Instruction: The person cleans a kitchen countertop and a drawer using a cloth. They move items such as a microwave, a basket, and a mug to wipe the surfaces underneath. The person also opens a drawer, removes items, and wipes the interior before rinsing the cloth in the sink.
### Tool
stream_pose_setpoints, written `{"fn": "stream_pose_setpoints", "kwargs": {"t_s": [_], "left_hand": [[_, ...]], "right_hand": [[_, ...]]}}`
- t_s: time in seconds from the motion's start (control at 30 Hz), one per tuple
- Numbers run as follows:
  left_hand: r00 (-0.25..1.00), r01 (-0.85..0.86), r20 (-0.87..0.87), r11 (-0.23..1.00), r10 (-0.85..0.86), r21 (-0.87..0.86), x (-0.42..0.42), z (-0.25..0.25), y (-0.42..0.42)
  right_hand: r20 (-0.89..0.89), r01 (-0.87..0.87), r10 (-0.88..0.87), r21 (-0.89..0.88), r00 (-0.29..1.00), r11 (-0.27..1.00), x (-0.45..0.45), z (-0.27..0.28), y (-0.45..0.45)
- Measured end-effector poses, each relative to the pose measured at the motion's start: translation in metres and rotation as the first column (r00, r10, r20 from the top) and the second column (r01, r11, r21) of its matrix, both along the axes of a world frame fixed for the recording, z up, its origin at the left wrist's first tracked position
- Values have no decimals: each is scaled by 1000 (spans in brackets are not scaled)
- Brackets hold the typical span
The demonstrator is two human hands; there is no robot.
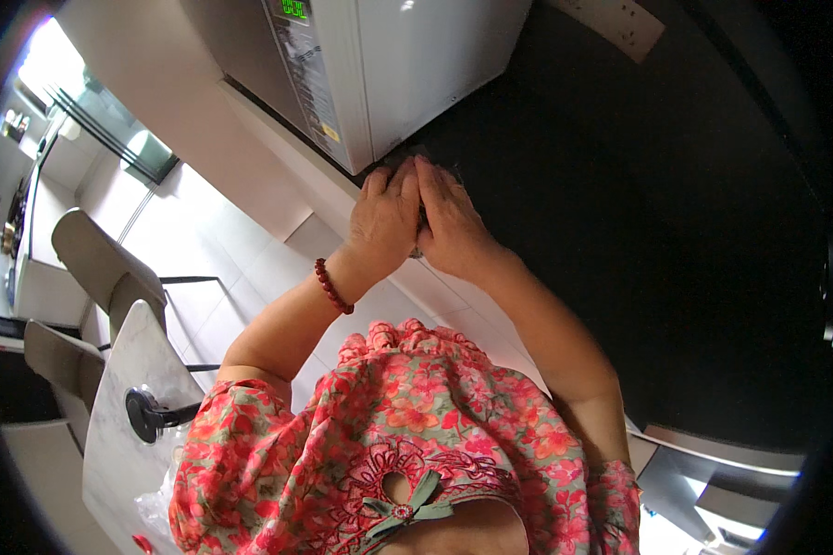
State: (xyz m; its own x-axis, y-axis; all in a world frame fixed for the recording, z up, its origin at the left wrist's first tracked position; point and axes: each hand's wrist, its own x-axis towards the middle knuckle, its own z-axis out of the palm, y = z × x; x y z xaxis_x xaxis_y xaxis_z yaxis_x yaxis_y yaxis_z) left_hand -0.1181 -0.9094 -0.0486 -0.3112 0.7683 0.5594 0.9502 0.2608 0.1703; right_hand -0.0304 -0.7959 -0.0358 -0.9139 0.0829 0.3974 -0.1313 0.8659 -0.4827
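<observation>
Both hands meet at the edge of a black countertop point(597, 229), just below the corner of a grey boxy appliance point(430, 69) with a lit green display. My left hand point(389, 215), with a red bead bracelet point(332, 286) at the wrist, lies palm down with its fingertips against those of the other. My right hand point(451, 218) leans in from the right. Between and under the palms a small part of some dark, patterned item point(417, 254) shows; most of it is hidden, and whether the fingers grip it cannot be told.
At the lower left stands a marble-topped table point(121, 340) with a black-handled object point(146, 416) and clear plastic point(154, 506). Grey chairs point(104, 260) stand beside it. A pale strip point(618, 28) lies at the top right of the black surface.
</observation>
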Motion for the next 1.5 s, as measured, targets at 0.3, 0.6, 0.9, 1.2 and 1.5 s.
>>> {"fn": "stream_pose_setpoints", "kwargs": {"t_s": [0.3,0.6,0.9,1.2,1.5], "left_hand": [[991,-70,125,980,47,187,2,-10,-2],[800,-80,559,884,-218,460,34,-16,-58],[936,-149,353,904,-3,402,-6,-59,-50],[793,-477,600,725,110,497,-59,-65,-20],[741,-646,585,587,329,487,-123,-60,4]], "right_hand": [[90,-145,162,-173,983,974,-3,4,10],[91,-190,211,-199,973,962,38,17,-30],[143,-294,284,54,948,954,28,-3,-53],[214,-314,311,-19,926,949,49,-18,-50],[238,-332,341,-79,909,940,49,-11,-47]]}}
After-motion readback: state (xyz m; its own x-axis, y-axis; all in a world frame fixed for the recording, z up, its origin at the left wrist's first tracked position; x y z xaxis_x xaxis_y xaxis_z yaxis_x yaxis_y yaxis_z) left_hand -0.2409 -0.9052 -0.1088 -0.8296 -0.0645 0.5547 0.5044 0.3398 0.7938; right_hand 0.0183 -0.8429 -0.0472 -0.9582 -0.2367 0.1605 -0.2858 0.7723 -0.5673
